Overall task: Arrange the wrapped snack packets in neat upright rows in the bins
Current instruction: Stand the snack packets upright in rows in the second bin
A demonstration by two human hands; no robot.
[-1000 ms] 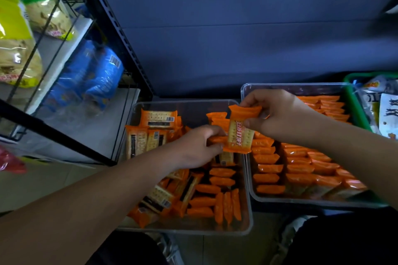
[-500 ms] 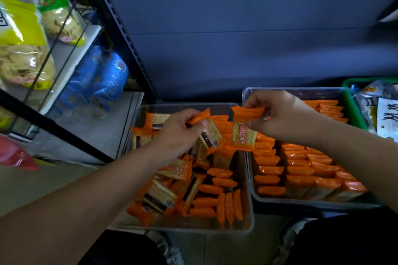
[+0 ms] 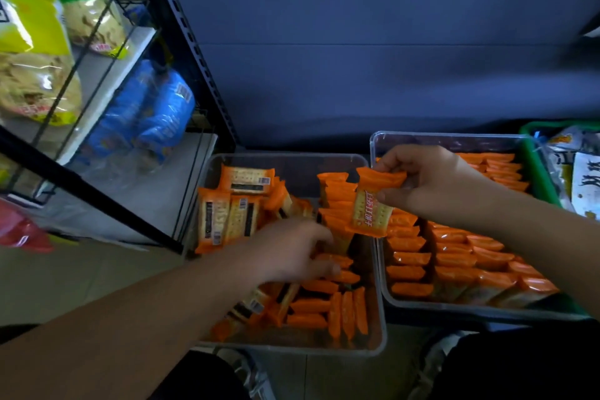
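A person reaches over two clear plastic bins set side by side. The left bin (image 3: pixel 292 347) holds orange snack packets: a loose jumble (image 3: pixel 233 221) toward its left side and an upright row (image 3: pixel 337 191) along its right side. The left hand (image 3: pixel 292 250) is down in this bin at the row, fingers curled among the packets; blur hides whether it grips one. The right hand (image 3: pixel 431 185) pinches one orange cracker packet (image 3: pixel 373 204) by its top seal, hanging upright above the left bin's right rim. Just right of the left bin, the right bin (image 3: pixel 454 135) is packed with upright orange rows (image 3: pixel 454 256). Farther right sits a green basket (image 3: pixel 537 172). Left of the left bin stands a black rack (image 3: pixel 188 42) holding blue bags (image 3: pixel 162 114) and yellow bags (image 3: pixel 29 26).
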